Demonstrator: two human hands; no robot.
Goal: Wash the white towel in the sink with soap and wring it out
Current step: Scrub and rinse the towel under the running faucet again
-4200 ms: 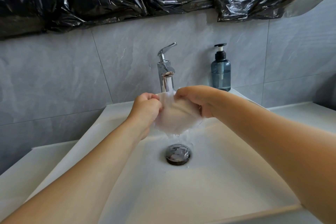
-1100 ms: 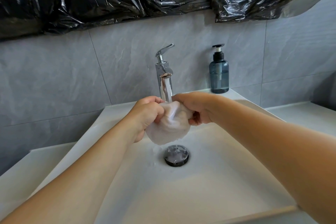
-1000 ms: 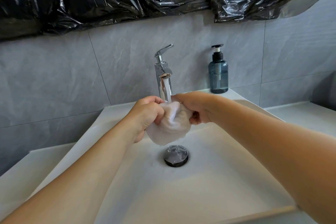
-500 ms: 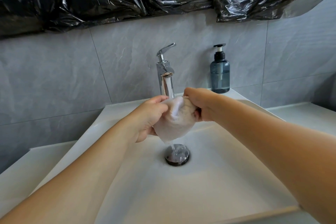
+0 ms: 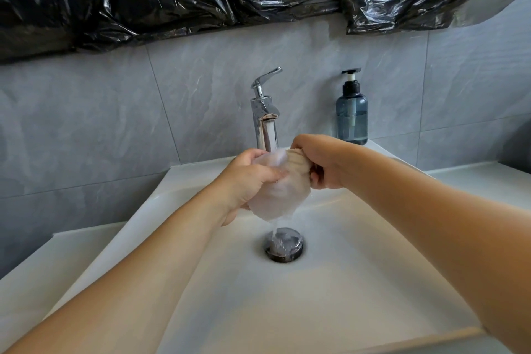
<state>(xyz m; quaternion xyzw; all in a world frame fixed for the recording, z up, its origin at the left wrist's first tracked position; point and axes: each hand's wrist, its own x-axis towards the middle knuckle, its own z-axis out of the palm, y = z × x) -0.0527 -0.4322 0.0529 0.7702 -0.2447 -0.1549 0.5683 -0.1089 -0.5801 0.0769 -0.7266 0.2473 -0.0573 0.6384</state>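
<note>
Towel [image 5: 280,187] in both hands' grip, seemingly.

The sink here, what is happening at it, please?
A person holds a bunched white towel under running water from the faucet, above the sink. The left hand and the right hand both grip it. Water falls from the towel onto the drain. A soap bottle stands at the sink's back right corner, untouched.
</note>
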